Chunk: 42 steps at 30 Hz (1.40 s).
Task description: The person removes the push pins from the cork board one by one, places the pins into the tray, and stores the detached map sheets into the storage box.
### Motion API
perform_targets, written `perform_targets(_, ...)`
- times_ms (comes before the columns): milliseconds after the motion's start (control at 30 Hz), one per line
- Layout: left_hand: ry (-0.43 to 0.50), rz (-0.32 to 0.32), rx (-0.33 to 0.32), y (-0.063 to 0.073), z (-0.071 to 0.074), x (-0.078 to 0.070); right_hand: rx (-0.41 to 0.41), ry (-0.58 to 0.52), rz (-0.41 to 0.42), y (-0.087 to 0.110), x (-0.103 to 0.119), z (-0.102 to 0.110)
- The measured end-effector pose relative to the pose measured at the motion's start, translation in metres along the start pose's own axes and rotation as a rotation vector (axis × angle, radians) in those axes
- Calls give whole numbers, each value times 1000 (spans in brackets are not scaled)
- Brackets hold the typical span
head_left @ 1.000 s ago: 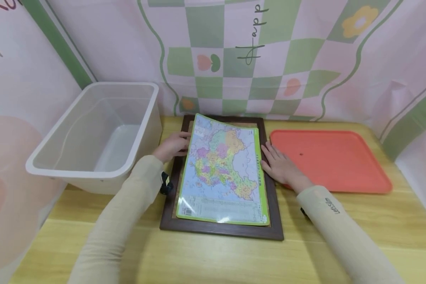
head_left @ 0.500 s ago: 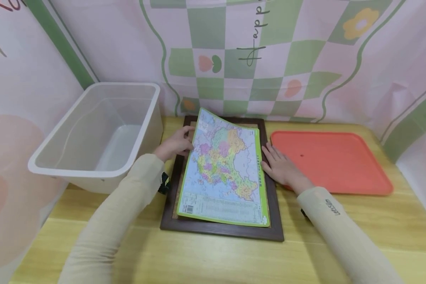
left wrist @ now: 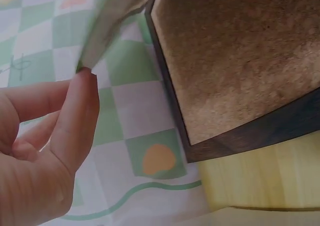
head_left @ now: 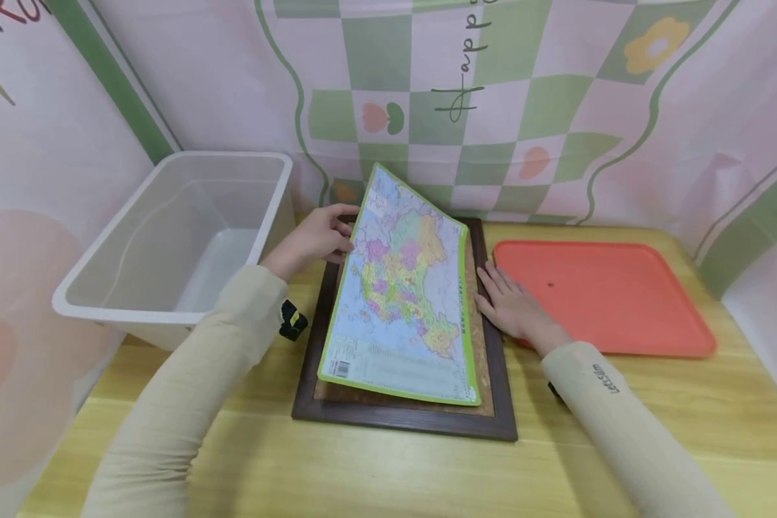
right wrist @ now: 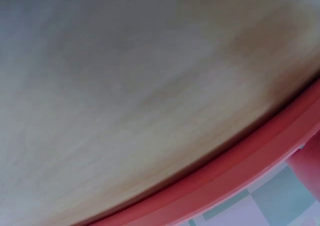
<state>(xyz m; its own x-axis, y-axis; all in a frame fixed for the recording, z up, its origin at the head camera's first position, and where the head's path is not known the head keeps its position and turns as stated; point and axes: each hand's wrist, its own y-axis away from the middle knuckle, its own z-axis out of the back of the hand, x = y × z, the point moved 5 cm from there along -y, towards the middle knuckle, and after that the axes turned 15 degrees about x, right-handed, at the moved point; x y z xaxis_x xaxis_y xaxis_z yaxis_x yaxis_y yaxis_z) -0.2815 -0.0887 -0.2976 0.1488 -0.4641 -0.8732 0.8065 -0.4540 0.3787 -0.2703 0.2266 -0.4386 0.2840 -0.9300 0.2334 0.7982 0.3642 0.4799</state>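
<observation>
A laminated colour map (head_left: pixel 404 288) with a green border is tilted up over a cork board (left wrist: pixel 240 50) in a dark wooden frame (head_left: pixel 401 419). My left hand (head_left: pixel 317 234) pinches the map's left edge, fingertips and thumb together; the left wrist view shows this edge-on, with bare cork beneath. The map's far left corner stands highest, while its lower right part hangs close over the board. On the frame's right side rests my right hand (head_left: pixel 514 306), its fingers straight. The right wrist view does not show that hand, only the table and the tray's red rim (right wrist: pixel 225 173).
A deep white plastic bin (head_left: pixel 155 316) stands left of the frame, near my left forearm. To the right lies a flat red tray (head_left: pixel 615 302), partly beside my right wrist. A patterned cloth (head_left: pixel 388 54) hangs behind the wooden table (head_left: pixel 388 475).
My left hand has risen and moved away from me, lifting the map's far left corner. The map's right edge has shifted left, baring a strip of cork. My right hand has stayed in place.
</observation>
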Motion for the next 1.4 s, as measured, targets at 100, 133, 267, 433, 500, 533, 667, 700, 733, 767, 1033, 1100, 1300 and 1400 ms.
perform_targets(100, -1, -1, -5, 4, 5, -6, -11, 5, 4, -1, -1, -1)
perform_targets(133, 4, -3, -6, 5, 7, -8, -13, 7, 5, -1, -1, -1)
perform_targets(267, 0, -23, -26, 13, 17, -15, -17, 9, 8, -1, -1, -1)
perform_targets(433, 2, -49, -56, 25, 33, -23, -13, 14, 7, -1, 0, -1)
perform_targets(500, 3, -48, -69, 31, 40, -25, -13, 14, 6, -1, 1, -1)
perform_targets(533, -1, -46, -77, 35, 43, -27, -12, 15, 6, -1, 1, -1)
perform_targets(667, -29, -31, -119, 50, 58, -28, -12, 17, 7, -2, 1, -1)
perform_targets(700, -37, -28, -133, 54, 62, -28, -12, 18, 7, -2, 1, -1)
perform_targets(733, -43, -26, -148, 58, 66, -28, -11, 17, 7, -2, 2, -1)
perform_targets(767, -49, -23, -163, 61, 70, -27, -11, 16, 7, -2, 2, -1)
perform_targets(1033, -30, 7, -237, 88, 107, -15, -8, 10, 9, -2, 4, 1)
perform_targets(1100, 0, 2, -252, 94, 117, -10, -10, 15, 8, -2, 4, 0)
perform_targets(1300, 121, -32, -303, 110, 147, 8, -11, 15, 4, -4, 4, -1)
perform_targets(1400, 186, -36, -308, 118, 158, 19, -13, 11, 5, -4, 4, -1)
